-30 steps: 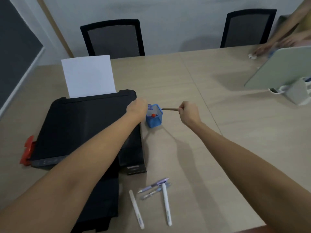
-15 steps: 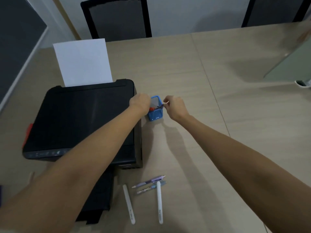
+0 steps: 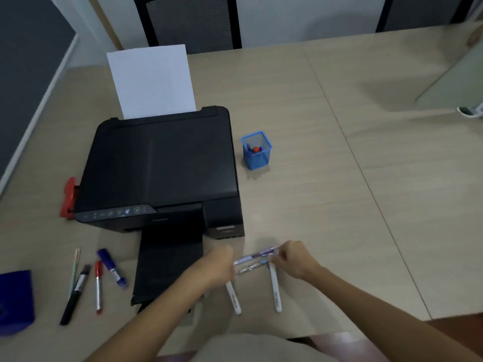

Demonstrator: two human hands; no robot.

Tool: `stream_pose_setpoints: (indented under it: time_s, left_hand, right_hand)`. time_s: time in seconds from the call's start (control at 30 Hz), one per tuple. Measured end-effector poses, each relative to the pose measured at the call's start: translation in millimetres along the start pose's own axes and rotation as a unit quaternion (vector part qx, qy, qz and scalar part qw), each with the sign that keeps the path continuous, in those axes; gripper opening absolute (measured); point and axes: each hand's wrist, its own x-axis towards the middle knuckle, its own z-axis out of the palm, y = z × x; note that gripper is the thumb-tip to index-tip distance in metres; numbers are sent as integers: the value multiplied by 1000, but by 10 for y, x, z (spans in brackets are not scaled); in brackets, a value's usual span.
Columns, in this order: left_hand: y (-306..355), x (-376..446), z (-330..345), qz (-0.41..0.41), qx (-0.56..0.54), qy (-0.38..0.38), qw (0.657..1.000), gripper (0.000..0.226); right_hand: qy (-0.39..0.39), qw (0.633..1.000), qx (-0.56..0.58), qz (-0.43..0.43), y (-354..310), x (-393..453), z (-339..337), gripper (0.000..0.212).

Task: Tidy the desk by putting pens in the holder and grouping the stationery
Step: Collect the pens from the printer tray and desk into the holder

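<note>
White pens lay nearest on the desk. Over them, the left hand covered one pen's top, its grip blurred beyond telling; the right hand pinched the purple pen at its end. Farther off, the blue mesh holder stood beside the black printer, pens inside.

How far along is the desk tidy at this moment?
Early. The blue mesh holder contains a few pens. Both hands, left and right, are at the four pens by the printer's tray: purple pen, clear pen, two white pens. Whether either has a grip is blurred. The four markers and pens at left lie untouched.
</note>
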Motion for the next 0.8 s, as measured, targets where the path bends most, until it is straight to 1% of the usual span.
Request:
stream_pose_setpoints:
  time_s: [0.03,0.07,0.13,0.2,0.3,0.33,0.43,0.53,0.57,0.63,0.73,0.8]
  left_hand:
    - [-56,99,150,-25,14,-12,1000,20]
    - [-103,186,263,-49,18,-13,999,25]
    - [-208,341,448,-80,-3,-11,997,32]
    - [-276,436,585,-100,-23,-4,995,34]
    - [-340,511,694,-107,-44,14,993,34]
    - [-346,516,711,-101,-49,27,993,34]
    - [-344,514,732,-72,-58,78,993,38]
    - [-247,537,695,0,-47,131,990,38]
    - [-193,564,668,17,-29,141,989,34]
    - [-64,619,599,43,-6,143,989,30]
    - [119,724,549,73,20,131,989,25]
    - [222,796,550,85,56,124,987,25]
  right_hand:
    - [-7,1000,-1,26,-19,-18,79,45]
    - [-10,999,-9,47,-48,-33,135,42]
    - [-6,997,-32,73,-107,-80,243,29]
    - [14,996,-36,83,-132,-113,352,30]
    - [62,990,6,124,-136,-185,457,29]
    - [79,988,19,132,-134,-208,474,29]
    - [116,984,63,116,-91,-237,519,25]
    - [156,982,87,67,-110,-280,521,17]
    - [157,984,74,46,-114,-283,522,19]
    - [131,990,39,30,-118,-285,499,29]
    - [107,994,-4,29,-66,-254,460,31]
    - [91,995,-40,23,-9,-215,415,31]
